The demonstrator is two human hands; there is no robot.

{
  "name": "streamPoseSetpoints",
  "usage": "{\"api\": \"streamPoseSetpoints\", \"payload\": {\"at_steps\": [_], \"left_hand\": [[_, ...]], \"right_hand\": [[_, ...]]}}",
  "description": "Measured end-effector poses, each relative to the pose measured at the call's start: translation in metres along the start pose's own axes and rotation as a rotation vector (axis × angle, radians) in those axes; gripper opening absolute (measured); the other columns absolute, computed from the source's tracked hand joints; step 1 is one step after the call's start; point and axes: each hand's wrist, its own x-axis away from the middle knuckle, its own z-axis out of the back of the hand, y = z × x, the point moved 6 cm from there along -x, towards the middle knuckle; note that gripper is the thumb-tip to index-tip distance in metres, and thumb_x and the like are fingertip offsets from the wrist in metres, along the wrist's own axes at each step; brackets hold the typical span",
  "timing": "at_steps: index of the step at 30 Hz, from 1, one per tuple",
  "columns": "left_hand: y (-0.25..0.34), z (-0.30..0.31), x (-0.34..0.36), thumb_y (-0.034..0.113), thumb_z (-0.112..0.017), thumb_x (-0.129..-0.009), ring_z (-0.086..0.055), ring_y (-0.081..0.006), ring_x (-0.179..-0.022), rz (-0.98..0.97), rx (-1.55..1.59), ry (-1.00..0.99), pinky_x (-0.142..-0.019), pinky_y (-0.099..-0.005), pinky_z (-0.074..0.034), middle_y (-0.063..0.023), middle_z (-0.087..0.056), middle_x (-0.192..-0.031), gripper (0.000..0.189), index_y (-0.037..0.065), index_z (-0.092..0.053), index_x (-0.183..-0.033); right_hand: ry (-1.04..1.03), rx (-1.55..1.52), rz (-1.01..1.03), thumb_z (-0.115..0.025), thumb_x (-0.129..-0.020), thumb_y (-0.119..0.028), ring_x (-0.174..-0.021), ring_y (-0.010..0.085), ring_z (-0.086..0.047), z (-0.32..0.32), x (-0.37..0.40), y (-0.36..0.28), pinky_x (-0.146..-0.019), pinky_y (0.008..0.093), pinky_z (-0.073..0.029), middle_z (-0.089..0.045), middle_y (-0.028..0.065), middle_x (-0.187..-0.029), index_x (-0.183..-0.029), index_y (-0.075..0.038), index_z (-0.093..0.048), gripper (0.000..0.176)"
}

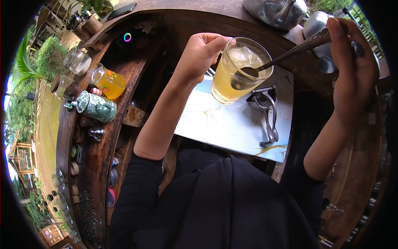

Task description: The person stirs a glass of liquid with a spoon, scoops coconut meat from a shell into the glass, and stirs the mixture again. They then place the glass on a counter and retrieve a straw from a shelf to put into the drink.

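Over a white, gold-veined bench (203, 122), a left hand (202, 54) grips a clear glass mug of iced yellow drink (229, 84) at its left side, while the right hand (354, 70), apart, pinches a long patterned metal spoon (296, 49) slanting down leftward into the mug.

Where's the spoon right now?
Head view, upper right of centre: the spoon slants from the right hand into the glass mug held by the left hand.
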Motion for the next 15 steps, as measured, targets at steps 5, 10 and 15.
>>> {"api": "streamPoseSetpoints", "payload": {"at_steps": [5, 10, 15], "left_hand": [[-0.003, 0.002, -0.002, 0.022, -0.065, -0.080, -0.030, 0.0002, -0.043, -0.003, 0.005, 0.006, -0.042, -0.0182, -0.020, 0.0068, -0.045, -0.051, 0.023, 0.006, -0.061, -0.065], [-0.001, 0.003, 0.000, 0.021, -0.065, -0.081, -0.029, 0.0003, -0.043, 0.008, -0.002, 0.006, -0.041, -0.0185, -0.019, 0.0071, -0.045, -0.051, 0.022, 0.006, -0.061, -0.066], [0.000, 0.005, 0.001, 0.021, -0.064, -0.081, -0.028, 0.0004, -0.042, -0.014, -0.029, 0.040, -0.041, -0.0187, -0.018, 0.0073, -0.044, -0.051, 0.021, 0.005, -0.062, -0.067]], "right_hand": [[0.051, -0.026, 0.039, -0.053, -0.090, -0.011, -0.061, -0.0019, -0.037, -0.005, -0.008, -0.008, -0.056, 0.0132, -0.027, -0.057, -0.0028, -0.082, -0.109, 0.003, -0.058, 0.024], [0.129, -0.060, -0.102, -0.054, -0.090, -0.012, -0.059, -0.0025, -0.036, -0.013, -0.007, -0.003, -0.057, 0.0121, -0.029, -0.055, -0.0043, -0.078, -0.107, 0.002, -0.059, 0.023], [0.132, -0.036, -0.063, -0.057, -0.088, -0.011, -0.053, -0.0022, -0.028, -0.015, -0.007, -0.001, -0.050, 0.0150, -0.021, -0.044, -0.0086, -0.063, -0.106, 0.003, -0.061, 0.023]]}}
